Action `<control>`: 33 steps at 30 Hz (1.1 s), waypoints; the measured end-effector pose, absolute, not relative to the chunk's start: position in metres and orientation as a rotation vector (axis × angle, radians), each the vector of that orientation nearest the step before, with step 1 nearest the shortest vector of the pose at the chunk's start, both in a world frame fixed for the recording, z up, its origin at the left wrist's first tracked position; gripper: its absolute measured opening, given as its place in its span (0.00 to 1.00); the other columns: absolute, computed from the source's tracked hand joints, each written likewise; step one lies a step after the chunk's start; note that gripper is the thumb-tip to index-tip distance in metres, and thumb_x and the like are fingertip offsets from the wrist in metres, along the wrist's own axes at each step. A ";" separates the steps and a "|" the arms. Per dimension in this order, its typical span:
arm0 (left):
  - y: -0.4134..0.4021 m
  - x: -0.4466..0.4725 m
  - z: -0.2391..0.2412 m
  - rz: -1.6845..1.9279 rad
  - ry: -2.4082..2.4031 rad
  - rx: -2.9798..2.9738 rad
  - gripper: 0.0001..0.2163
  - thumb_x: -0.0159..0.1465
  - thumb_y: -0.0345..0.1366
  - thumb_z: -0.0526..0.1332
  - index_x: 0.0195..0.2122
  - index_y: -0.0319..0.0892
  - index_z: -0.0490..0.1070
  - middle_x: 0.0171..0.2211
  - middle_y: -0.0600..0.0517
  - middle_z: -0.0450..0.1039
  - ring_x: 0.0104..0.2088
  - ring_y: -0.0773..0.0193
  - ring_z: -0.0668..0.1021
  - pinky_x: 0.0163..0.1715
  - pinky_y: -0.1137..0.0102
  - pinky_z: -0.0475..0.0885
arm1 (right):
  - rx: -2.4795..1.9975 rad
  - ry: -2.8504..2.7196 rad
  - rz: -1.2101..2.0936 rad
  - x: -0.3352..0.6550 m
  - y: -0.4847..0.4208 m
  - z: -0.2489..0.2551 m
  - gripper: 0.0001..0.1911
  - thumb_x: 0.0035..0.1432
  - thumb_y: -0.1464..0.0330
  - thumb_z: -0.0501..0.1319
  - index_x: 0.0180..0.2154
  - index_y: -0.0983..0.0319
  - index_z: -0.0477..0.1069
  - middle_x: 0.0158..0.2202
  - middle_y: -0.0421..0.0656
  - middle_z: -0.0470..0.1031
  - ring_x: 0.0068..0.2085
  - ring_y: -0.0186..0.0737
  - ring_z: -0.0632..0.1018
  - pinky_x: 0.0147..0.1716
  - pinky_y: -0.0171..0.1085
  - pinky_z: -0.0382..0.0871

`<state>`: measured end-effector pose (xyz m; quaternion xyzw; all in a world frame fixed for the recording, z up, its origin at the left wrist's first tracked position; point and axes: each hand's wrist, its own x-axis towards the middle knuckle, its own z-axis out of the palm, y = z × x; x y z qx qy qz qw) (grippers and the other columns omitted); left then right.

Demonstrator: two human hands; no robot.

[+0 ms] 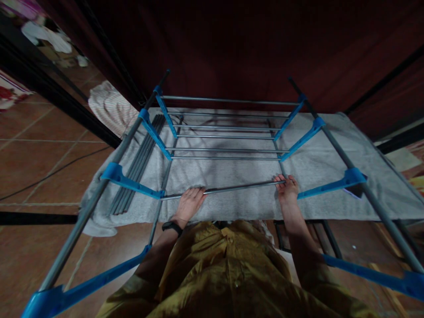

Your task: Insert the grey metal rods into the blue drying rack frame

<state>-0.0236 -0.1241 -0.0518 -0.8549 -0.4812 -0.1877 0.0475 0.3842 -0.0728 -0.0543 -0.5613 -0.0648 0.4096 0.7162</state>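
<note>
On the left, we see spare rods lying loose on the grey cloth, so some pieces are not yet mounted. Further back, several crossbars already sit between the blue brackets. The left hand is closed over the thin rod near its left end, and the right hand grips its right end. Both arms reach forward, with the hands well apart.

Blue brackets, grey rods, grey cloth, reddish floor tiles.
</note>
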 end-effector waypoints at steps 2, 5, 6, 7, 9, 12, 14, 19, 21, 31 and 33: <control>-0.124 -0.023 -0.051 -0.572 -1.470 -2.619 0.15 0.72 0.41 0.52 0.49 0.40 0.73 0.37 0.45 0.77 0.38 0.56 0.78 0.42 0.61 0.71 | -1.236 -0.147 0.915 0.384 -0.074 -0.054 0.10 0.61 0.73 0.55 0.43 0.55 0.61 0.31 0.36 0.78 0.30 0.33 0.82 0.32 0.34 0.79; -0.124 -0.023 -0.050 -0.561 -1.483 -2.623 0.15 0.72 0.42 0.52 0.49 0.40 0.73 0.35 0.45 0.76 0.38 0.55 0.77 0.41 0.61 0.70 | -1.222 -0.144 0.933 0.384 -0.076 -0.055 0.08 0.63 0.71 0.53 0.44 0.55 0.61 0.32 0.37 0.79 0.31 0.34 0.82 0.33 0.35 0.79; -0.124 -0.022 -0.050 -0.562 -1.485 -2.627 0.15 0.72 0.42 0.52 0.49 0.40 0.73 0.35 0.45 0.76 0.37 0.55 0.77 0.41 0.61 0.70 | -1.221 -0.134 0.939 0.384 -0.076 -0.055 0.07 0.64 0.71 0.51 0.44 0.55 0.61 0.32 0.37 0.79 0.31 0.35 0.82 0.33 0.36 0.79; -0.124 -0.022 -0.050 -0.566 -1.484 -2.634 0.15 0.72 0.42 0.52 0.49 0.40 0.74 0.35 0.45 0.76 0.37 0.55 0.77 0.41 0.61 0.70 | -1.221 -0.121 0.945 0.384 -0.076 -0.055 0.07 0.65 0.70 0.50 0.44 0.56 0.61 0.32 0.38 0.79 0.31 0.35 0.82 0.33 0.36 0.80; -0.124 -0.022 -0.050 -0.571 -1.474 -2.647 0.15 0.72 0.41 0.52 0.47 0.40 0.74 0.35 0.45 0.76 0.37 0.55 0.77 0.41 0.61 0.70 | -1.224 -0.096 0.955 0.384 -0.075 -0.055 0.07 0.66 0.70 0.49 0.44 0.56 0.61 0.33 0.39 0.80 0.32 0.35 0.82 0.34 0.36 0.80; -0.124 -0.022 -0.050 -0.561 -1.463 -2.651 0.14 0.72 0.41 0.52 0.45 0.40 0.74 0.35 0.45 0.76 0.38 0.56 0.77 0.41 0.61 0.71 | -1.234 -0.077 0.963 0.382 -0.074 -0.055 0.07 0.66 0.70 0.48 0.43 0.56 0.61 0.34 0.40 0.80 0.32 0.35 0.82 0.34 0.36 0.79; -0.125 -0.022 -0.049 -0.558 -1.466 -2.654 0.13 0.72 0.41 0.52 0.44 0.41 0.74 0.35 0.45 0.76 0.38 0.56 0.77 0.42 0.62 0.71 | -1.237 -0.074 0.962 0.380 -0.074 -0.055 0.06 0.66 0.70 0.48 0.43 0.56 0.61 0.33 0.39 0.80 0.31 0.35 0.83 0.34 0.36 0.79; -0.125 -0.023 -0.051 -0.568 -1.468 -2.654 0.12 0.72 0.40 0.52 0.44 0.41 0.73 0.37 0.45 0.77 0.39 0.56 0.78 0.42 0.62 0.72 | -1.215 -0.104 0.970 0.379 -0.076 -0.054 0.07 0.66 0.72 0.49 0.44 0.56 0.61 0.32 0.39 0.80 0.31 0.35 0.83 0.34 0.35 0.79; -0.125 -0.023 -0.052 -0.572 -1.453 -2.643 0.12 0.72 0.39 0.53 0.43 0.41 0.73 0.37 0.45 0.77 0.38 0.57 0.78 0.41 0.62 0.72 | -1.206 -0.113 0.970 0.379 -0.077 -0.055 0.07 0.65 0.72 0.50 0.44 0.56 0.61 0.32 0.39 0.80 0.31 0.35 0.82 0.34 0.35 0.79; -0.124 -0.021 -0.049 -0.580 -1.441 -2.666 0.13 0.72 0.42 0.54 0.45 0.40 0.74 0.35 0.45 0.77 0.37 0.56 0.78 0.41 0.62 0.72 | -1.199 -0.123 0.973 0.378 -0.080 -0.058 0.05 0.65 0.72 0.52 0.42 0.57 0.63 0.31 0.39 0.79 0.31 0.34 0.82 0.34 0.35 0.79; -0.124 -0.021 -0.049 -0.580 -1.452 -2.662 0.13 0.72 0.42 0.54 0.45 0.41 0.74 0.35 0.45 0.77 0.37 0.57 0.78 0.41 0.62 0.72 | -1.195 -0.116 0.973 0.378 -0.081 -0.058 0.05 0.65 0.71 0.52 0.42 0.57 0.63 0.31 0.39 0.79 0.31 0.34 0.82 0.34 0.35 0.80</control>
